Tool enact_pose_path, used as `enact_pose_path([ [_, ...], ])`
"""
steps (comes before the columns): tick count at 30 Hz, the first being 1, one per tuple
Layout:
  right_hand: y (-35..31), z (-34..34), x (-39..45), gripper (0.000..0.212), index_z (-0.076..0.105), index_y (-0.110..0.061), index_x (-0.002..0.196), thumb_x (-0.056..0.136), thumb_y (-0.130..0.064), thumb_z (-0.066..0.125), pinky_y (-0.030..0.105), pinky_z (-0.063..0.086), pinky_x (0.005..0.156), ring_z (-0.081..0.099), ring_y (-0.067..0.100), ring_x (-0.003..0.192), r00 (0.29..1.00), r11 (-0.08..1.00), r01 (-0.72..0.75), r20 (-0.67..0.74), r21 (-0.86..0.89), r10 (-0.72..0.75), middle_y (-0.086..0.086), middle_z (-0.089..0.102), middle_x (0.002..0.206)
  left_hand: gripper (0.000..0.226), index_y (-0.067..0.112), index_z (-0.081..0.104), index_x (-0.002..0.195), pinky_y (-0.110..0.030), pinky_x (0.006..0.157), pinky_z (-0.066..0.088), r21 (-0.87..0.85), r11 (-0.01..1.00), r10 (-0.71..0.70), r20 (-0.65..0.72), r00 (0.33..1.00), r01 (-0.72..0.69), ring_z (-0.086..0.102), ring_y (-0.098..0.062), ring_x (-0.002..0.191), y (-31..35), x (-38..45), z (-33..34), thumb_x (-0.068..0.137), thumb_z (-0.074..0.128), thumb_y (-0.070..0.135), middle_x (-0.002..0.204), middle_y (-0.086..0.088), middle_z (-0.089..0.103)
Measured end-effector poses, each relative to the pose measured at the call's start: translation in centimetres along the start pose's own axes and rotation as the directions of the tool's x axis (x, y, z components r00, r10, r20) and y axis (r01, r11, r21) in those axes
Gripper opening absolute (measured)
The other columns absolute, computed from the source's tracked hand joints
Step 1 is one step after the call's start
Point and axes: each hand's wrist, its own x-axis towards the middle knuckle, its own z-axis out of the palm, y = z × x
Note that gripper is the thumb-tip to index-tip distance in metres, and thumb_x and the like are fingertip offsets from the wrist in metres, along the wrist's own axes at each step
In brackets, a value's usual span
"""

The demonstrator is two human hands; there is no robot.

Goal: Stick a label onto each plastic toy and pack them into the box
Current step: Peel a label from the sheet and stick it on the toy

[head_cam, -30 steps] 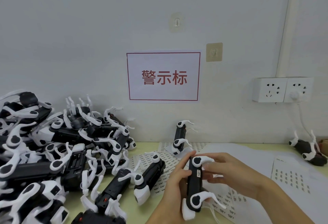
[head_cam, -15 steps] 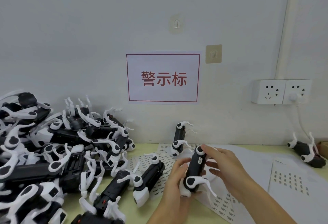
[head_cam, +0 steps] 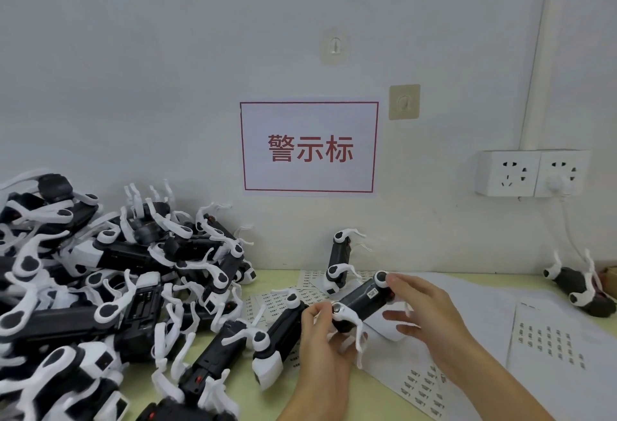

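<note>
Head view: big pile of black-white toys [head_cam: 110, 287] far left of red-framed wall sign [head_cam: 309, 148]. Below sign, left hand [head_cam: 320, 340] grips low end of held toy [head_cam: 362, 300]; small label [head_cam: 373, 294] on its black body. Right hand [head_cam: 424, 310] pinches toy's upper white joint w/ thumb + forefinger, other fingers loose. Label sheets [head_cam: 547, 337] on table, lower right of sign. Lone toy [head_cam: 579, 284] far right, nr wall

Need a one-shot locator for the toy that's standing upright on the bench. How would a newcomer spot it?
Start at the red-bordered sign on the wall and drop straight down to the bench edge just right of its centre. The upright toy stands there on end against the wall, on the label sheets. It alone stands vertical; the others lie in the pile at left, flat on the bench, or in the hands.
</note>
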Motion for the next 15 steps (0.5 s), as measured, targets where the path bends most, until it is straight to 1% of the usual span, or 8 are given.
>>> enact_pose_path([
  [3, -0.3, -1.4, 0.0, 0.022, 0.072, -0.021, 0.104, 0.088, -0.035, 0.070, 0.034, 0.050, 0.073, 0.075, 0.024, 0.081, 0.995, 0.996, -0.037, 0.089, -0.079, 0.044, 0.006, 0.076, 0.096, 0.014, 0.008, 0.054, 0.100, -0.041, 0.065, 0.052, -0.014, 1.000, 0.014, -0.027, 1.000, -0.014, 0.058, -0.028, 0.062, 0.0, 0.1, 0.1, 0.101, 0.053, 0.022, 0.080, -0.013, 0.068],
  [5, -0.4, -2.2, 0.1, 0.026, 0.069, -0.015, 0.106, 0.086, -0.032, 0.072, 0.032, 0.050, 0.071, 0.075, 0.030, 0.082, 0.986, 0.995, -0.066, 0.151, -0.071, 0.076, 0.011, 0.076, 0.097, 0.017, 0.007, 0.056, 0.103, -0.041, 0.064, 0.054, -0.004, 1.000, 0.013, -0.038, 0.999, -0.013, 0.059, -0.027, 0.062, 0.0, 0.1, 0.2, 0.102, 0.053, 0.024, 0.078, -0.010, 0.070],
  [8, -0.4, -2.8, 0.2, 0.034, 0.065, -0.010, 0.107, 0.082, -0.031, 0.075, 0.033, 0.052, 0.070, 0.074, 0.035, 0.080, 0.972, 0.994, -0.090, 0.212, -0.061, 0.102, 0.018, 0.073, 0.104, 0.016, 0.009, 0.059, 0.106, -0.042, 0.066, 0.056, 0.007, 1.000, 0.012, -0.051, 0.999, -0.012, 0.064, -0.027, 0.068, 0.1, 0.1, 0.3, 0.101, 0.053, 0.024, 0.085, -0.010, 0.071],
  [10, -0.5, -3.1, 0.2, 0.046, 0.063, -0.010, 0.107, 0.072, -0.037, 0.078, 0.033, 0.052, 0.069, 0.073, 0.036, 0.078, 0.966, 0.992, -0.094, 0.235, -0.082, 0.111, 0.017, 0.073, 0.104, 0.017, 0.009, 0.059, 0.108, -0.042, 0.066, 0.057, 0.011, 1.000, 0.011, -0.043, 0.999, -0.011, 0.066, -0.027, 0.067, 0.2, -0.1, 0.3, 0.101, 0.054, 0.024, 0.087, -0.011, 0.073],
  [12, -0.4, -3.3, 0.3, 0.055, 0.062, -0.011, 0.106, 0.064, -0.042, 0.079, 0.033, 0.051, 0.069, 0.071, 0.036, 0.074, 0.959, 0.991, -0.101, 0.258, -0.088, 0.120, 0.013, 0.074, 0.098, 0.018, 0.008, 0.059, 0.110, -0.042, 0.067, 0.056, 0.013, 1.000, 0.017, -0.034, 0.999, -0.016, 0.067, -0.026, 0.063, 0.3, -0.2, 0.3, 0.100, 0.055, 0.023, 0.082, -0.011, 0.074],
  [13, -0.3, -3.4, 0.3, 0.053, 0.062, -0.012, 0.104, 0.064, -0.042, 0.079, 0.033, 0.051, 0.068, 0.066, 0.033, 0.068, 0.956, 0.992, -0.105, 0.269, -0.074, 0.121, 0.011, 0.075, 0.094, 0.020, 0.007, 0.058, 0.111, -0.043, 0.067, 0.056, 0.014, 1.000, 0.023, -0.030, 0.999, -0.023, 0.067, -0.026, 0.061, 0.3, -0.2, 0.4, 0.099, 0.056, 0.023, 0.079, -0.011, 0.074],
  [14, -0.1, -3.4, 0.4, 0.048, 0.063, -0.014, 0.102, 0.066, -0.042, 0.079, 0.032, 0.049, 0.067, 0.060, 0.030, 0.063, 0.954, 0.993, -0.106, 0.275, -0.052, 0.116, 0.010, 0.074, 0.091, 0.022, 0.005, 0.058, 0.111, -0.043, 0.068, 0.054, 0.013, 0.999, 0.031, -0.026, 0.999, -0.030, 0.066, -0.027, 0.059, 0.3, -0.2, 0.4, 0.098, 0.058, 0.023, 0.077, -0.012, 0.073],
  [15, 0.0, -3.3, 0.5, 0.038, 0.066, -0.018, 0.101, 0.073, -0.041, 0.077, 0.032, 0.048, 0.064, 0.053, 0.026, 0.061, 0.956, 0.995, -0.101, 0.273, -0.027, 0.104, 0.011, 0.072, 0.092, 0.025, 0.003, 0.057, 0.111, -0.044, 0.069, 0.053, 0.010, 0.999, 0.036, -0.022, 0.999, -0.035, 0.065, -0.028, 0.058, 0.3, -0.3, 0.4, 0.096, 0.060, 0.023, 0.078, -0.014, 0.073],
])
